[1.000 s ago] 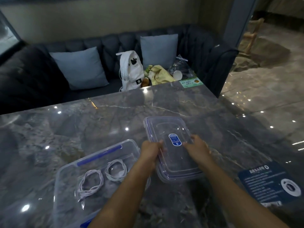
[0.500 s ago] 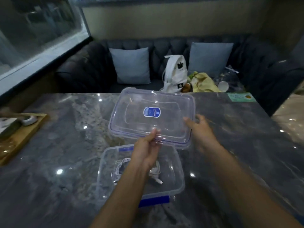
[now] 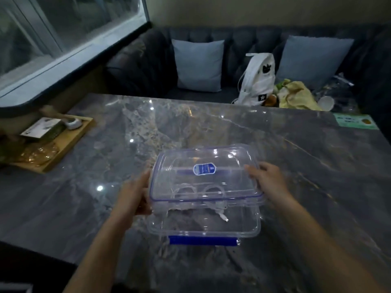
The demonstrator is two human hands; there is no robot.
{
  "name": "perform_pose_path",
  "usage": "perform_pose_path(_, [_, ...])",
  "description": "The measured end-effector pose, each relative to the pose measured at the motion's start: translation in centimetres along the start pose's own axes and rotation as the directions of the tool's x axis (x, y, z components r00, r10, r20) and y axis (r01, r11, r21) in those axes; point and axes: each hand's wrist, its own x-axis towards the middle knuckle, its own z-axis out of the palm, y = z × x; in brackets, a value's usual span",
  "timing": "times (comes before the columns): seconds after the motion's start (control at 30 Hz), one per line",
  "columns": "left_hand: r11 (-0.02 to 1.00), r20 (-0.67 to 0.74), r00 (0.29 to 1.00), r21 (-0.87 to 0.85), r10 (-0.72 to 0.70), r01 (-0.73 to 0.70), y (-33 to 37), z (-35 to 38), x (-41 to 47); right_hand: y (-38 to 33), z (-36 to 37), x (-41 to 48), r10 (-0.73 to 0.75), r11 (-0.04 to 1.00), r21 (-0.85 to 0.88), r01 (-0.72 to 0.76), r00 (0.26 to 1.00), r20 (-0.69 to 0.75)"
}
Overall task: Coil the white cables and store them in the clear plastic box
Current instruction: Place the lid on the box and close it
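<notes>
Left hand: the left hand is gripping the left edge of the lid, thumb on top and fingers curling underneath
Right hand: the right hand is gripping the lid's right edge, fingers bending over the rim
Lid: clear plastic with a blue seal line and a blue and white label in the middle; it is hovering, slightly tilted, over the far part of the box, so the near part is showing uncovered
Box: the clear plastic box is sitting on the table between the two forearms, with a blue latch hanging on its near side
Cables: the white cables are lying inside the box as two small coils side by side, showing blurred through the lid, with one plug end poking toward the near side
Table: a glossy grey marble table is reflecting ceiling lights
Left of the table: a wooden tray is holding a small carton and a small white object too blurred to name
Far right corner: a green card is lying flat
Behind the table: a dark tufted sofa is carrying two pale blue cushions, a white bag and a yellow cloth
Upper left: a window is letting in dim light
</notes>
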Motion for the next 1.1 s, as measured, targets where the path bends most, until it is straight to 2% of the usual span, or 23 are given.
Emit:
perform_pose_path(0.07, [0.945, -0.042, 0.991, 0.308, 0.129, -0.11, -0.7, -0.1, 0.1, 0.5, 0.4, -0.6, -0.053, 0.993, -0.109, 0.054, 0.998, 0.017])
perform_pose_path(0.13, [0.808, -0.062, 0.974, 0.571, 0.216, -0.143, -1.5, 0.1, 0.1, 1.1, 0.5, -0.9, -0.076, 0.981, -0.175, 0.082, 0.996, 0.039])
perform_pose_path(0.27, [0.588, -0.069, 0.936, 0.793, 0.346, -0.158, -3.6, 0.5, -0.3, 2.7, 0.2, -1.6, -0.049, 0.955, -0.293, 0.05, 0.999, 0.009])
perform_pose_path(0.4, [0.543, -0.072, 0.922, 0.824, 0.381, -0.16, -4.4, 0.8, -0.5, 3.9, 0.2, -2.5, -0.049, 0.956, -0.29, 0.046, 0.999, 0.0])
perform_pose_path(0.6, [0.588, -0.048, 0.94, 0.791, 0.337, -0.17, -3.2, 1.9, 0.4, 3.8, 0.9, -1.3, -0.068, 0.973, -0.228, 0.042, 0.992, -0.105])
perform_pose_path(0.7, [0.599, -0.057, 0.937, 0.782, 0.344, -0.172, -2.2, 3.0, 1.4, 2.8, 0.7, 0.4, -0.049, 0.975, -0.221, 0.024, 0.993, -0.107])
perform_pose_path(0.77, [0.551, -0.025, 0.926, 0.81, 0.377, -0.202, -1.1, 3.7, 2.4, 2.2, 0.4, 1.5, -0.041, 0.97, -0.242, 0.016, 0.994, -0.098])
perform_pose_path(0.9, [0.379, 0.055, 0.92, 0.9, 0.387, -0.214, 0.9, 4.2, 3.9, 1.0, -0.2, 2.7, -0.048, 0.97, -0.244, 0.018, 0.992, -0.117])
perform_pose_path(0.97, [0.358, 0.071, 0.923, 0.908, 0.378, -0.217, 1.0, 4.1, 4.2, 0.9, -0.4, 2.6, -0.053, 0.973, -0.229, 0.025, 0.992, -0.118])
perform_pose_path(1.1, [0.39, 0.096, 0.905, 0.88, 0.415, -0.272, 0.1, 4.0, 3.5, 2.5, -0.6, 1.8, -0.107, 0.963, -0.261, 0.067, 0.984, -0.14])
